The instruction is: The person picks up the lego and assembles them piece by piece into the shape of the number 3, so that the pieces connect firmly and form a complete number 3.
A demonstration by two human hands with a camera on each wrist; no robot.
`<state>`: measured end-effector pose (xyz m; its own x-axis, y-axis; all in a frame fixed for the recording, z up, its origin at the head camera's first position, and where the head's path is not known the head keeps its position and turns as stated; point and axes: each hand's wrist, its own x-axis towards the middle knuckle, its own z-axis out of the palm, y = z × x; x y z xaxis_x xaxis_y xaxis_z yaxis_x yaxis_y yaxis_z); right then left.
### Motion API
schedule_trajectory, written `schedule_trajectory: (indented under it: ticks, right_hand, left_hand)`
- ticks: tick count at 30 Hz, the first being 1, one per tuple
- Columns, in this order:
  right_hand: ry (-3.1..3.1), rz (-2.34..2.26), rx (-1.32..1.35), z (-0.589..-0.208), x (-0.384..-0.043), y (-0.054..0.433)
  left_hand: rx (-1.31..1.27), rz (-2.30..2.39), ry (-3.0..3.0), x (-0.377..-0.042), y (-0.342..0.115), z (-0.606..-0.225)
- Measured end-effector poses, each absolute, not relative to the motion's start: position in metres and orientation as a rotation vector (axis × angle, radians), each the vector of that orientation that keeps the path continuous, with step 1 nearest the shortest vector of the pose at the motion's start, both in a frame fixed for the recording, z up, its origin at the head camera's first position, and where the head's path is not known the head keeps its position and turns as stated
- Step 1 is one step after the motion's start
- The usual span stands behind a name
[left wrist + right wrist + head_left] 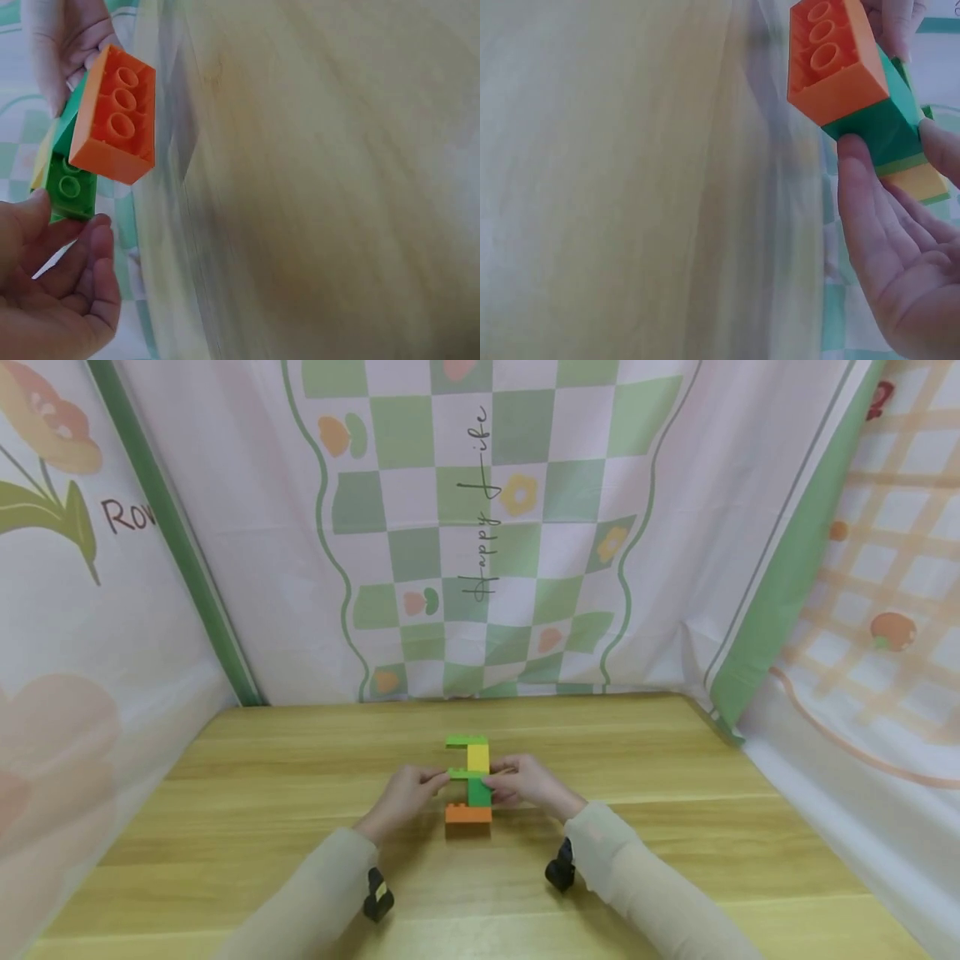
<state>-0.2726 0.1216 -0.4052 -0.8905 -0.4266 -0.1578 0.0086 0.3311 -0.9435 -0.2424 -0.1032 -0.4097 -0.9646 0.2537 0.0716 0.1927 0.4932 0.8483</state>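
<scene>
A toy brick figure is held up between the two hands. Its parts are an orange brick [468, 815] at the near end, a dark green brick [480, 793], a thin light green brick [459, 773], a yellow brick [477, 757] and another light green brick [467, 741] at the far end. My left hand [408, 789] pinches the jutting end of the middle light green brick [71, 187] between thumb and fingers. From the other side, my right hand [907, 232] grips the figure around the dark green brick [881, 127]. Hollow tubes show under the orange brick [120, 112].
Beneath the hands lies a wooden table [300, 752]. A printed curtain [517, 568] hangs along its back edge, with more cloth at the left and right. Each wrist wears a small black camera [378, 897].
</scene>
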Motion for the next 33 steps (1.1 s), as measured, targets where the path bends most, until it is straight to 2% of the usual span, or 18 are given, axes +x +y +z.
schedule_trajectory:
  ticks: [9,22,33]
  right_hand:
    - [2.06,-1.619,-0.383,-0.417,-0.279,0.124]
    - [2.036,-1.575,-0.338,-0.418,-0.282,0.122]
    - [2.06,-1.554,-0.3,-0.422,-0.285,0.12]
  left_hand:
    - [0.382,1.472,2.629,-0.252,-0.106,-0.423]
    - [0.203,1.537,2.486,-0.256,-0.102,-0.429]
    - [0.214,1.478,2.53,-0.257,-0.101,-0.43]
